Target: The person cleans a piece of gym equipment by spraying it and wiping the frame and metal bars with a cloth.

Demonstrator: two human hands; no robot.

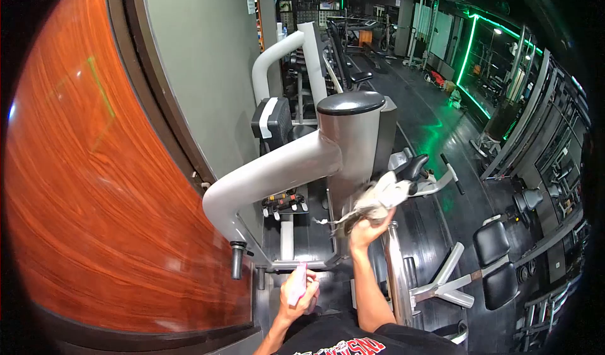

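Observation:
My right hand (370, 230) is raised in front of a gym machine's grey upright column (353, 144), its fingers closed on a crumpled white and grey cloth (383, 194). The cloth is smeared by motion, and a loose dark strand hangs off its left side. It overlaps the lower part of the column in this view. Lower and to the left, my left hand (307, 297) is wrapped round a slim pale pink object (297, 288), whose kind I cannot tell. This hand is just below the machine's base bar (296, 265).
A thick bent grey arm (271, 169) runs left from the column to a black handle (237, 260). A glossy wood panel (120, 185) fills the left. A padded bench (493, 248) and racks stand right; more gym equipment lines the dark floor (416, 99) behind.

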